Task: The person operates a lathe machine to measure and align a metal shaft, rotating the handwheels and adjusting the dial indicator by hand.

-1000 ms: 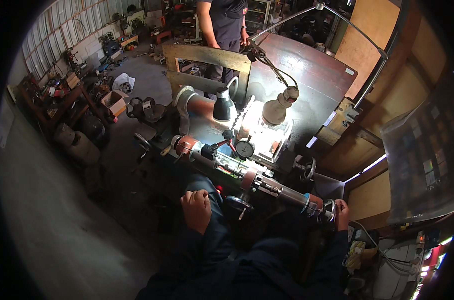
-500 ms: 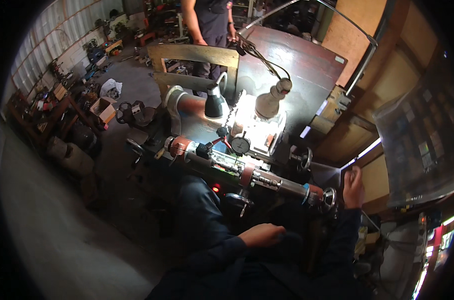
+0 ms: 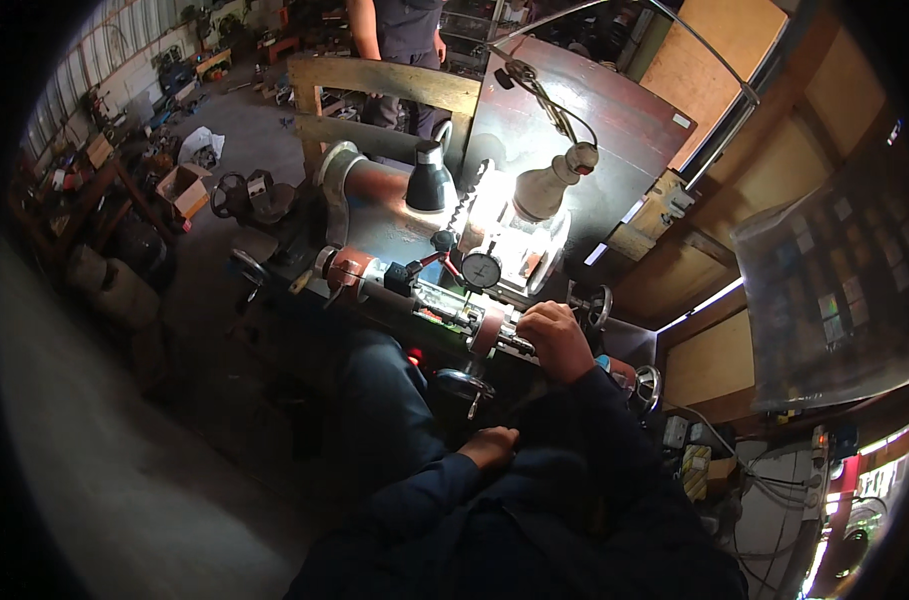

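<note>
So, metal shaft [image 3: 512,342] by R hand [image 3: 557,338], beyond L hand [image 3: 491,447].

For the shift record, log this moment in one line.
right hand: on machine, beside brown ring | left hand: near lap | black lamp: lit

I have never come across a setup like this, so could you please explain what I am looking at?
There is no robot here: a person works with bare hands. The view comes from the left of two fisheye cameras worn on the head, looking down, so straight edges bend. In front is a metal workshop machine with a long metal bar, a reddish ring and handwheels. A round dial gauge stands over it, and a black lamp and a beige lamp hang above. The right hand is at the bar, just right of the ring; its grip is hidden. The left hand is near the lap.
</note>
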Tool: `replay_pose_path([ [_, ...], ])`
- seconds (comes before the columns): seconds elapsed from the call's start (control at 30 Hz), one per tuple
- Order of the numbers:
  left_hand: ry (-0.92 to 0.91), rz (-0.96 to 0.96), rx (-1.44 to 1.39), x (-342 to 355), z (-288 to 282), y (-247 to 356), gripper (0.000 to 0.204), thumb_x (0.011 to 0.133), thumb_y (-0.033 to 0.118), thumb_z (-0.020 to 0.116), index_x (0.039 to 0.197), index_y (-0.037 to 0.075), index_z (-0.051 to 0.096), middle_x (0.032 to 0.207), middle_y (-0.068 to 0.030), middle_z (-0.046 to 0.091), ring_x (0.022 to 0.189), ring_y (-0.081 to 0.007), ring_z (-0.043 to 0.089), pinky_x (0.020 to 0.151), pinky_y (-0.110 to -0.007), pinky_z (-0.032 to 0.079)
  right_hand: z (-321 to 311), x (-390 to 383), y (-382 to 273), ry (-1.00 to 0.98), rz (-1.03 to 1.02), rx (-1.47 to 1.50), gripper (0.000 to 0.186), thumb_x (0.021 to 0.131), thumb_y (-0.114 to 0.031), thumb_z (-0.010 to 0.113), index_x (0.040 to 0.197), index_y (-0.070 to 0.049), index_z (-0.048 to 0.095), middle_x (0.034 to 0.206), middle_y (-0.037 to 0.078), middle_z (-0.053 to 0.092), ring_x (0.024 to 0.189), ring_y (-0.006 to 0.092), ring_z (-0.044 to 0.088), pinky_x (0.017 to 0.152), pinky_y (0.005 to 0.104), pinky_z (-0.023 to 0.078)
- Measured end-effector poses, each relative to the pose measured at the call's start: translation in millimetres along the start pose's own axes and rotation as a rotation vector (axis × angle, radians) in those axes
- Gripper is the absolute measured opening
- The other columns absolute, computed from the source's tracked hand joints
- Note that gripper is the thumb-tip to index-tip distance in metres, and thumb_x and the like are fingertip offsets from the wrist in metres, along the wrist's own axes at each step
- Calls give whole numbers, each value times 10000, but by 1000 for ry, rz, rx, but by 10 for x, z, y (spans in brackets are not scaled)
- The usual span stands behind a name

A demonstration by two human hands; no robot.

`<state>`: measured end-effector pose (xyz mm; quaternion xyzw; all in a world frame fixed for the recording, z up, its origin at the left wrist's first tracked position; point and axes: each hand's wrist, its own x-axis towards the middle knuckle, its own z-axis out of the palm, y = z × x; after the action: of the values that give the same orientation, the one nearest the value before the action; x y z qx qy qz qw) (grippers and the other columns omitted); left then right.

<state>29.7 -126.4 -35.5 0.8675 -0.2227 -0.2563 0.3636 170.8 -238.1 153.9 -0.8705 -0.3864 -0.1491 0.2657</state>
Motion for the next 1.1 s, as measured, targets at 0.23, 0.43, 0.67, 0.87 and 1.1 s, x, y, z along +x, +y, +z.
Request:
replay_pose_path([
  [0.23,-135,-81,11,-13,-42,36,271,907,166,526,1133,55,626,1189,-193,657,1134,-371,627,944,-460,506,64,9,77,4,8,-1,57,833,-80,700,873,-97,663,913,36,662,902,249,621,841,372,446],
  [0.43,-171,-108,30,-11,-98,68,275,903,149,533,1143,53,627,1213,-181,653,1151,-355,624,955,-450,509,56,66,85,-53,-102,-87,91,785,-65,702,854,-103,657,902,25,652,897,237,620,844,375,446],
  [0.67,-178,-80,73,12,-63,69,272,917,149,516,1145,50,625,1205,-181,656,1147,-354,627,940,-454,516,32,141,107,-148,-125,-61,105,753,-21,696,816,-93,654,876,33,647,880,232,624,785,366,487],
  [0.87,-137,-21,42,39,12,29,276,939,148,459,1114,16,625,1157,-227,654,1126,-399,621,935,-478,504,41,150,164,-126,84,150,55,777,6,695,805,-26,659,801,96,635,778,282,643,693,365,515],
  [1.1,-131,-1,114,66,33,-9,234,911,135,508,1079,34,634,1132,-210,675,1082,-387,653,895,-486,533,51,175,136,-129,158,184,123,858,-151,693,828,-33,675,780,152,650,767,353,646,698,417,515],
])
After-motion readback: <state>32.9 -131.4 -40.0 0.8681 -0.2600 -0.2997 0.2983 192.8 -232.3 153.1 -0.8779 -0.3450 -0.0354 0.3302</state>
